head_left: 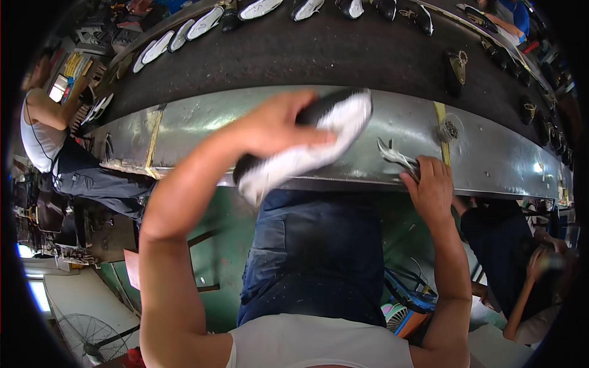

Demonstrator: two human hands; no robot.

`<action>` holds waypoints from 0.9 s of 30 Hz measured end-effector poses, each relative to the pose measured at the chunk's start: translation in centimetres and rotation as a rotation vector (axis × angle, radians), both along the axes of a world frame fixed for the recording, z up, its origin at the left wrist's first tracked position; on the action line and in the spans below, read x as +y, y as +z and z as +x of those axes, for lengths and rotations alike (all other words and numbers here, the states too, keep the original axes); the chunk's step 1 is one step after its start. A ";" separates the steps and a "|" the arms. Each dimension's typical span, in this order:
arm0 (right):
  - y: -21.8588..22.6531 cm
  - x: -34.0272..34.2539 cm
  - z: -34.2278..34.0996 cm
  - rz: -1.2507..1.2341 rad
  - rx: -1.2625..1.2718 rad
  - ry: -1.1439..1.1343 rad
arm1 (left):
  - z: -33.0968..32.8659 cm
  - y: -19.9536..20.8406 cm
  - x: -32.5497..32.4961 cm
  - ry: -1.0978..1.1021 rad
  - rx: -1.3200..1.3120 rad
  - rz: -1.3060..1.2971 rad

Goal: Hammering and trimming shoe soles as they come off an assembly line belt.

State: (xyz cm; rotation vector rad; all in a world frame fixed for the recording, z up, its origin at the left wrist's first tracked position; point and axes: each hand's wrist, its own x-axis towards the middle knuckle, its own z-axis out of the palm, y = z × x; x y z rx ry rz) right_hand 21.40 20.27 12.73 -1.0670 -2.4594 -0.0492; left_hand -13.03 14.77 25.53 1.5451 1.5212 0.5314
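Observation:
My left hand [273, 126] is closed around a shoe [353, 119], with a white underside turned partly toward me and a black upper behind. The shoe is held at a slant above the metal ledge and is somewhat blurred. My right hand [434, 187] grips metal pliers [396, 156] by the handles, at the ledge's near edge. The jaws of the pliers point up and left, apart from the shoe. Just beyond my right hand stands a small clear tub [452, 128] of tiny dark pieces, too small to make out.
A metal ledge [202, 122] runs in front of me, with yellow strips across it. Behind it a dark conveyor belt [270, 61] carries several shoes [205, 23] along its far side. One dark shoe [456, 70] lies nearer. People work at left [46, 132] and right [512, 245].

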 end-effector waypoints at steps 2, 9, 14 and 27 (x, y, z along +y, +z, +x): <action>-0.5 1.9 -1.5 0.016 0.042 0.002 | -2.1 -0.6 7.2 -0.011 0.476 0.371; -0.6 3.7 -2.2 -0.048 0.140 0.045 | -0.3 -5.9 23.3 -0.154 1.292 0.456; -0.7 4.3 -1.9 -0.058 0.157 0.050 | -1.3 -9.2 26.6 -0.220 1.322 0.536; -0.6 5.1 -2.3 -0.154 0.075 0.011 | -32.2 -15.9 28.0 0.833 0.968 0.175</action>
